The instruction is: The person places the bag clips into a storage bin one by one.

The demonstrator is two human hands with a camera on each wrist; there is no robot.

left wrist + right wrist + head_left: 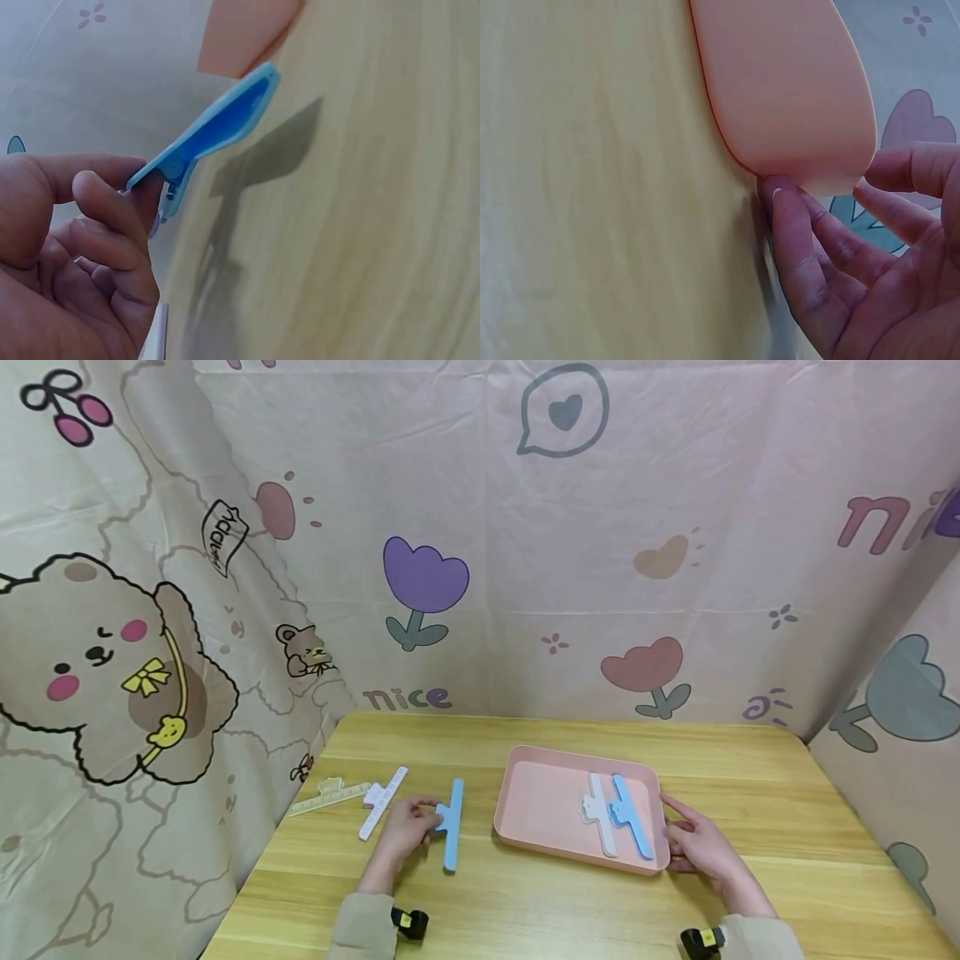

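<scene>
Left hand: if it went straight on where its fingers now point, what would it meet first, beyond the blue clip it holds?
Probably the left wall of the pink tray; the left hand points towards it in the head view. Height is unclear: the hand might pass above.

Light-blue plastic bar clip (453,831): lower centre of head view, bar near-vertical in frame, held aloft, handle pinched by left hand (407,828). Shallow pink rectangular tray (538,793), rounded corners: lower right of centre, right end gripped by right hand (701,843). Inside, at right: white bar clip (602,817), second blue clip (634,820), side by side, slanted.
</scene>
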